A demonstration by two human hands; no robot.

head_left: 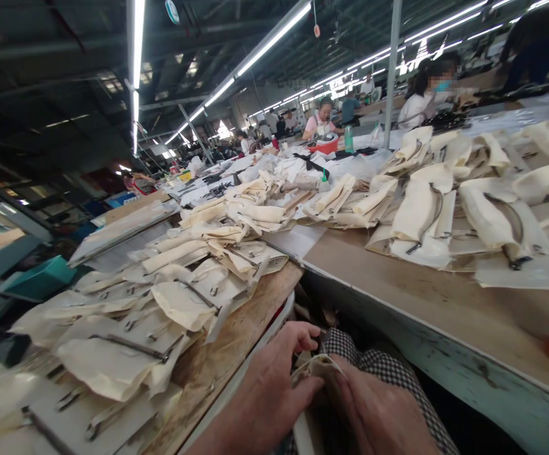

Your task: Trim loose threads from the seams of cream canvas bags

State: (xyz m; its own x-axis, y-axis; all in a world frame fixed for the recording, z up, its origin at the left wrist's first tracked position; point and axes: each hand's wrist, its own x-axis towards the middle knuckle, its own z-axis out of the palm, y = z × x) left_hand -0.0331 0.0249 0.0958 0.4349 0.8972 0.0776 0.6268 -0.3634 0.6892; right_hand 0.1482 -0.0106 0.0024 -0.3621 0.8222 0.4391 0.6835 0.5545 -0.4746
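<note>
Low in the view, over the lap, a cream fabric piece [320, 365] with a thin pale edge lies between both hands. My left hand [281, 373] curls around its left side, thumb laid across the near part and index finger bent above. My right hand [381, 404] is closed against its right side, fingers together and fingertips partly hidden. The lower part of the piece is hidden behind the hands. Checkered cloth [345, 344] covers the lap beneath.
Cream fabric pieces with dark metal bars [127, 344] cover the left table [236, 316]. More cream pieces [419, 212] lie on the right table [379, 265], whose edge runs close to my right hand. A green bottle [348, 139] stands farther back, near seated people.
</note>
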